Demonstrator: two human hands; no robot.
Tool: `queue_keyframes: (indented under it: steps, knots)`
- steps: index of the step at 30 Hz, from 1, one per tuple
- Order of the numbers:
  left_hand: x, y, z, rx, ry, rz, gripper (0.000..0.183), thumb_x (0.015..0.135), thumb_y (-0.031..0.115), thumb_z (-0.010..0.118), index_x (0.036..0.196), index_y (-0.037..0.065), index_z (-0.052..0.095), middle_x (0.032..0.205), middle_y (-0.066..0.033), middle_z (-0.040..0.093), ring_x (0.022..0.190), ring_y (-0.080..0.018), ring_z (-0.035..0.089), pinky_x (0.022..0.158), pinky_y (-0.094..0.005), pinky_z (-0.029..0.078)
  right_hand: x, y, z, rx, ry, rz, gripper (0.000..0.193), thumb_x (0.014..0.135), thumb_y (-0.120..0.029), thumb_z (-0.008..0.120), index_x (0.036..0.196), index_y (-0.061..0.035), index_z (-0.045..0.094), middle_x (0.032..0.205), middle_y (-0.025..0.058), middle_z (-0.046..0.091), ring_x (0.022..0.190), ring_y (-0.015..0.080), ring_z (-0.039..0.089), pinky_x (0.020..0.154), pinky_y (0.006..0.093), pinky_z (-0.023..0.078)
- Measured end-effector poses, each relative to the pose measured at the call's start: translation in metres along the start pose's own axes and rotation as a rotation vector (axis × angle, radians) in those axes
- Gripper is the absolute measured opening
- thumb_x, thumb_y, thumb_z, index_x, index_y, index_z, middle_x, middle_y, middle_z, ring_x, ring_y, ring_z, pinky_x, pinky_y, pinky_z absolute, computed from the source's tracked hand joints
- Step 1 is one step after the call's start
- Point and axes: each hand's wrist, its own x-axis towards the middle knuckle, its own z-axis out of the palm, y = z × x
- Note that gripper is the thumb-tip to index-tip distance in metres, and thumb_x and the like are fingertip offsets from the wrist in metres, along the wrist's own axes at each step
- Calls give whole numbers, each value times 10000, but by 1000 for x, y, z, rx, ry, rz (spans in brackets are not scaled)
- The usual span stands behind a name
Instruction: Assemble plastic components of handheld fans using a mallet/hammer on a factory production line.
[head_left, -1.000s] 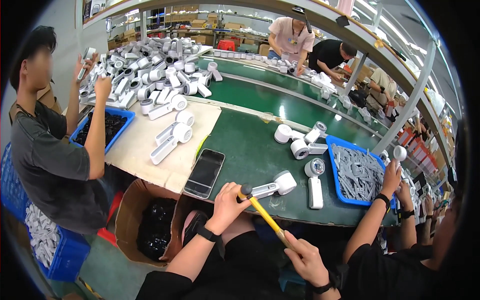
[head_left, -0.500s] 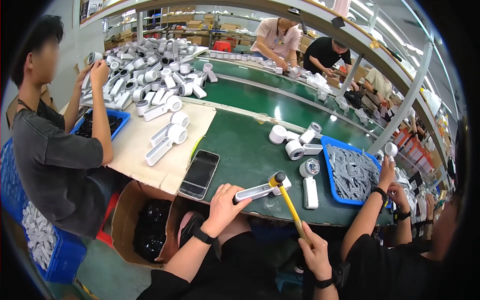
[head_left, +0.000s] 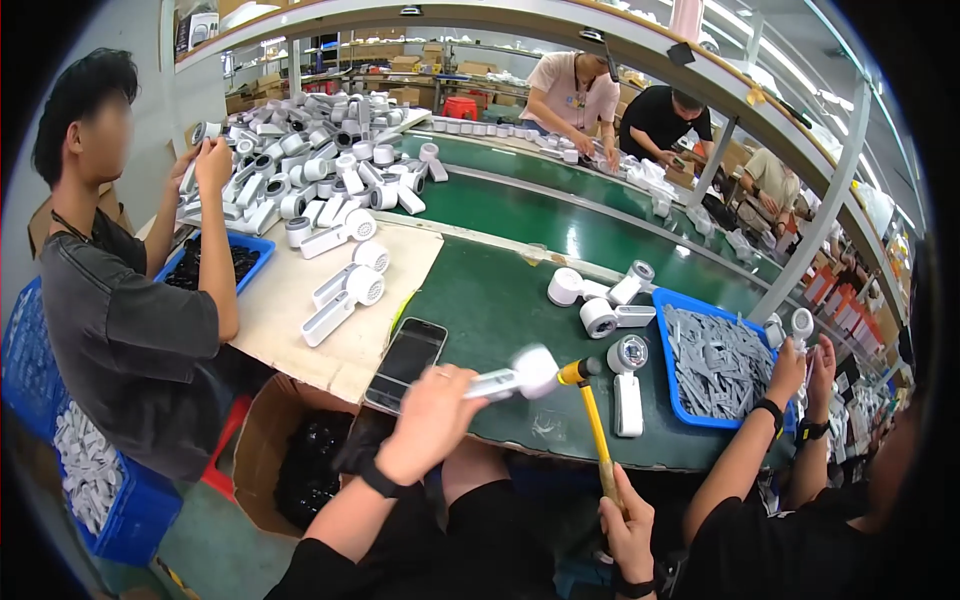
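My left hand [head_left: 432,425] is closed around the handle end of a white and grey handheld fan [head_left: 492,384], lifted above the green bench, its round head pointing right and blurred. In my right hand [head_left: 630,522] is a hammer [head_left: 598,430] with a yellow handle and a black and yellow head. The hammer's head is just right of the fan's head, a small gap apart. A black phone [head_left: 407,362] lies beside my left hand. Right of the hammer, another handheld fan [head_left: 628,400] rests on the bench.
A blue tray [head_left: 685,412] of grey strips stands at the right, near a co-worker's hands [head_left: 800,370]. Several fans lie on a pale board [head_left: 410,260] at the left, before a large pile [head_left: 330,160]. A seated co-worker [head_left: 130,300] and a cardboard box [head_left: 262,440] are left.
The fan in my left hand has been raised off the bench, its head turning. The hammer has moved slightly right and down, off the fan. The view has shifted a little.
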Motion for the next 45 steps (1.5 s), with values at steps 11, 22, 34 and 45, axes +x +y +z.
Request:
queue_keyframes:
  steps: [11,22,34,45]
  knots:
    - [-5,-168,-58,499,263,-394,383,862,103,689,1192,-62,584,1083,-305,612,994,-475,583,876,-489,483,-4,9,-49,-354,357,-59,521,917,28,584,1430,-18,508,894,213,625,761,323,595,700,371,479]
    - [37,78,135,-164,-295,75,826,820,422,779,1469,60,418,1436,-329,442,1306,-483,448,1066,-512,415,-13,44,-35,-115,222,159,531,933,-22,623,1453,-49,521,744,-45,553,573,22,460,506,201,387]
    - [36,34,102,-393,-217,-38,242,908,149,670,1089,-7,632,936,-236,674,840,-402,669,723,-453,545,-15,22,-37,59,125,141,561,919,20,605,1466,-40,498,763,-22,596,560,33,486,509,199,408]
    - [14,5,95,-357,-15,43,247,835,122,753,1026,0,656,946,-146,663,939,-348,611,837,-425,497,8,-24,-17,-196,94,-287,537,868,48,659,1391,6,549,797,119,589,658,218,548,635,312,459]
